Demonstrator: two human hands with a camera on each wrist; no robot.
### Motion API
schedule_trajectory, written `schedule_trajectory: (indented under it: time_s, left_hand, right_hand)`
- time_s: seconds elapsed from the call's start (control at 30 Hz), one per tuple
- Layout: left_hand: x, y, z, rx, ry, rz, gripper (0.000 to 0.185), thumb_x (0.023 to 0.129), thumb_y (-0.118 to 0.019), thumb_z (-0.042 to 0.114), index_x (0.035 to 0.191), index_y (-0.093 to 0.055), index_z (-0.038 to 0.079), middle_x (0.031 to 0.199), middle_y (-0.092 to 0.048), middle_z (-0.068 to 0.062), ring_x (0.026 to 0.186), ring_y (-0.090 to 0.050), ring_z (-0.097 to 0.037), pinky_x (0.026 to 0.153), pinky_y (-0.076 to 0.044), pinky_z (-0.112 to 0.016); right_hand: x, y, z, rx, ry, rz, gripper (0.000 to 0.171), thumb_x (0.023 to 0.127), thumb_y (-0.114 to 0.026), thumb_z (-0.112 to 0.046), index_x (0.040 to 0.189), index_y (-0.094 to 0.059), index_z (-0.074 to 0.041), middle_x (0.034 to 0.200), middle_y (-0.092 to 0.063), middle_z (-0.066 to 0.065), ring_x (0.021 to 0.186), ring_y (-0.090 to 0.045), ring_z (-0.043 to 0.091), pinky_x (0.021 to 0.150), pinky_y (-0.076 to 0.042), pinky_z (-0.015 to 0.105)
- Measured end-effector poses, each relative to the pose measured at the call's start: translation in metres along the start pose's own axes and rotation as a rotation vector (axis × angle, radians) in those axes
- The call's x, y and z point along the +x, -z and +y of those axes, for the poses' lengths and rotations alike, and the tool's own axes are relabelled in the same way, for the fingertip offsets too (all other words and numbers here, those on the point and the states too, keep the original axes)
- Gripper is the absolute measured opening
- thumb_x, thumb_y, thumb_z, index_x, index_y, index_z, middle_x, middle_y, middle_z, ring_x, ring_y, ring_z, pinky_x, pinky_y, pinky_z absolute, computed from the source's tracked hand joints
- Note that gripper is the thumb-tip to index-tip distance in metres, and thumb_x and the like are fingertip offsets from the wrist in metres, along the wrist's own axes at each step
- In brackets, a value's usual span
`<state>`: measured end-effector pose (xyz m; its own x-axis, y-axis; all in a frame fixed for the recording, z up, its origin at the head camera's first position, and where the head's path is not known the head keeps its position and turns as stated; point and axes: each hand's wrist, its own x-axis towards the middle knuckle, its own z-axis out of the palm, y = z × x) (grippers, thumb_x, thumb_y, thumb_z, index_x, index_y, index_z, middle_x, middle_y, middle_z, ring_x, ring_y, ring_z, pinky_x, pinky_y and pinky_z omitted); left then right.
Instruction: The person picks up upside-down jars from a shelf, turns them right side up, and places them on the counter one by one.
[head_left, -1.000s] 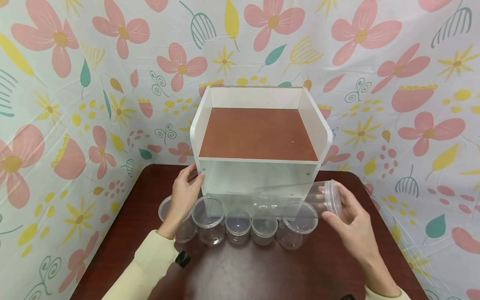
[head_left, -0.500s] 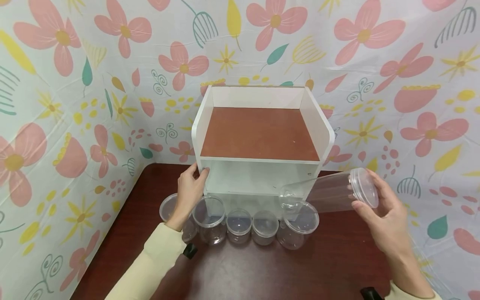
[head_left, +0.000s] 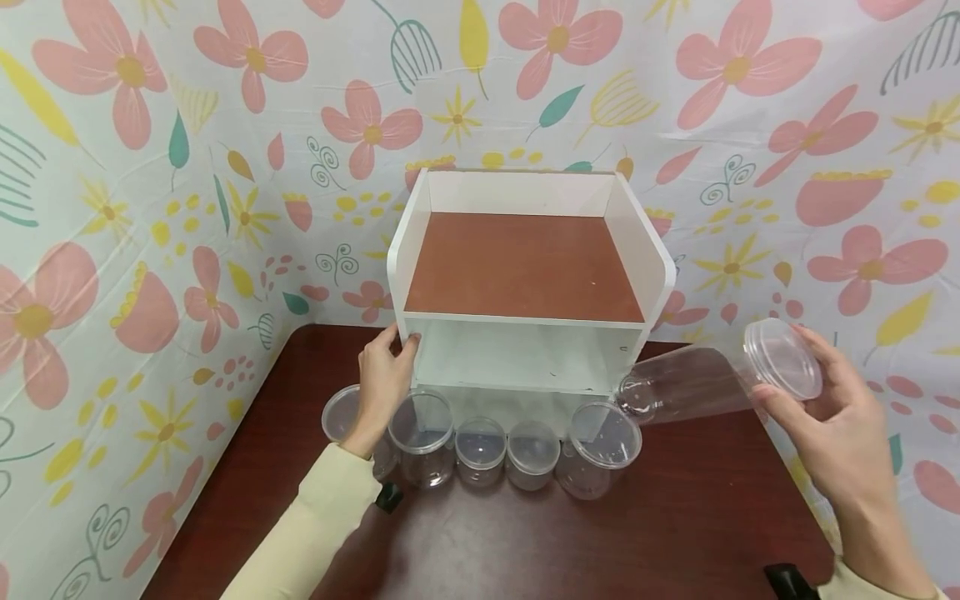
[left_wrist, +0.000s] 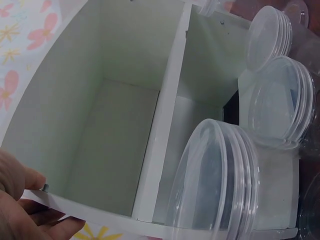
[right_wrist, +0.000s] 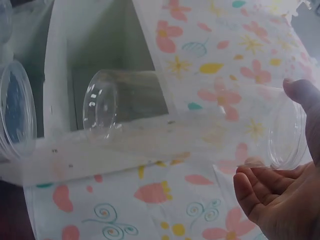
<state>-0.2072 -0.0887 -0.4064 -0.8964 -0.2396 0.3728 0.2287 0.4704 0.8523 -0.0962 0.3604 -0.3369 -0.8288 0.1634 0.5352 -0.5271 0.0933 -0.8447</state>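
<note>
A white two-level shelf (head_left: 408, 250) with a brown top board stands at the back of the dark table (head_left: 675, 533). My left hand (head_left: 384, 377) grips its front left upright, thumb on the edge (left_wrist: 30, 187). My right hand (head_left: 832, 425) holds a tall clear lidded jar (head_left: 697, 383) on its side by the lid end, out to the right of the shelf, above the table. In the right wrist view the jar (right_wrist: 190, 130) lies across the frame, with my fingers (right_wrist: 272, 200) around its lid.
Several clear lidded jars (head_left: 480, 446) stand in a row in front of the shelf; the largest (head_left: 600, 446) is at the right end. Flowered cloth (head_left: 150, 208) walls the table on three sides. The lower shelf compartment (left_wrist: 120, 125) is bare white.
My right hand has drawn the tall jar out from the shelf front to the right and slightly up. The left hand has stayed on the shelf's upright.
</note>
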Motion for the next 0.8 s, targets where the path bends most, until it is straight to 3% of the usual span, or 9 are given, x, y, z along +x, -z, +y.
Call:
schedule_trajectory:
  time_s: [0.17, 0.3, 0.4, 0.7, 0.8]
  left_hand:
    - [0.002, -0.001, 0.0, 0.028, -0.011, 0.016, 0.026, 0.102, -0.066, 0.019, 0.124, -0.074, 0.008, 0.098, -0.077, -0.011, 0.079, -0.071, -0.023, 0.065, -0.054, -0.038]
    - [0.002, -0.002, -0.001, 0.045, -0.021, 0.029, 0.025, 0.101, -0.066, 0.017, 0.123, -0.075, 0.008, 0.091, -0.076, -0.01, 0.064, -0.063, -0.022, 0.055, -0.047, -0.034]
    - [0.002, -0.002, -0.002, 0.043, -0.03, 0.037, 0.025, 0.101, -0.067, 0.016, 0.122, -0.075, 0.008, 0.092, -0.076, -0.01, 0.062, -0.061, -0.021, 0.053, -0.045, -0.032]
    - [0.003, -0.003, -0.002, 0.035, -0.025, 0.04, 0.022, 0.099, -0.067, 0.015, 0.117, -0.076, 0.007, 0.092, -0.076, -0.01, 0.064, -0.063, -0.021, 0.053, -0.046, -0.032]
    - [0.003, -0.002, -0.002, 0.032, -0.023, 0.044, 0.021, 0.099, -0.067, 0.014, 0.116, -0.076, 0.007, 0.091, -0.076, -0.01, 0.065, -0.062, -0.021, 0.055, -0.046, -0.032]
  right_hand:
    - [0.007, 0.008, 0.0, -0.108, 0.029, 0.014, 0.076, 0.082, -0.064, 0.028, 0.151, -0.047, 0.0, 0.138, -0.056, 0.007, 0.117, -0.058, 0.014, 0.087, -0.049, 0.009]
    - [0.011, 0.013, 0.002, -0.314, 0.011, 0.017, 0.079, 0.083, -0.069, 0.024, 0.153, -0.046, -0.005, 0.136, -0.057, 0.0, 0.118, -0.058, 0.008, 0.09, -0.045, 0.008]
    - [0.013, 0.015, 0.005, -0.445, 0.009, 0.008, 0.083, 0.082, -0.072, 0.021, 0.154, -0.044, -0.008, 0.137, -0.056, -0.004, 0.119, -0.057, 0.006, 0.091, -0.043, 0.009]
    - [0.013, 0.021, 0.023, -0.632, -0.043, -0.003, 0.085, 0.082, -0.084, 0.001, 0.156, -0.045, -0.01, 0.133, -0.054, -0.011, 0.098, -0.057, -0.007, 0.078, -0.041, 0.003]
    - [0.012, 0.024, 0.029, -0.698, -0.078, -0.018, 0.086, 0.083, -0.086, -0.008, 0.157, -0.044, -0.011, 0.136, -0.058, 0.001, 0.09, -0.055, -0.011, 0.073, -0.04, 0.005]
